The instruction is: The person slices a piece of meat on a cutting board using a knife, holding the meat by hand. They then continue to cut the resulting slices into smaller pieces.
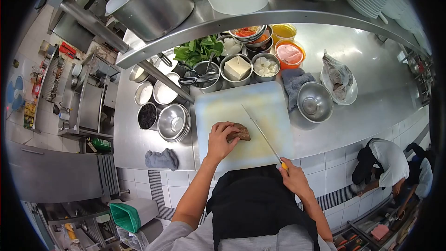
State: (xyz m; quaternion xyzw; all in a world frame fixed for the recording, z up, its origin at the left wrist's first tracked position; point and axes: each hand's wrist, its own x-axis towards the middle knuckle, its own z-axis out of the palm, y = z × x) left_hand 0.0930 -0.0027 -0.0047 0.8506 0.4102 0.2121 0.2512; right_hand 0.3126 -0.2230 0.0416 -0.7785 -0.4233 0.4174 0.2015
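Meat [239, 133]: a brown slab lying near the middle of the cutting board [241, 111], toward the edge closest to the person.
Left hand [221, 138]: pressed down on the near end of the meat, fingers curled together over it; for a clean cut the fingertips are best kept tucked back, knuckles toward the blade.
Right hand [291, 176]: closed around the yellow handle of the knife [261, 132], just off the board's near right corner.
Knife: long thin blade reaching diagonally across the board, its tip beyond the meat and its edge just beside the meat's right end; whether it touches the meat cannot be told.
Judgement: a long drawing stroke with light pressure probably suits this blade better than a chop, with the left hand pinning the slab so it cannot slide.
Cutting board: pale, on the steel counter [371, 69].
Behind the board: tubs of tofu [237, 68], a bunch of greens [199, 50], a tub of orange sauce [290, 53].
Right of the board: a grey cloth [292, 83] and an upturned steel bowl [314, 102].
Left of the board: stacked steel bowls [173, 122].
Far right of the board: another person crouching on the floor [385, 162].
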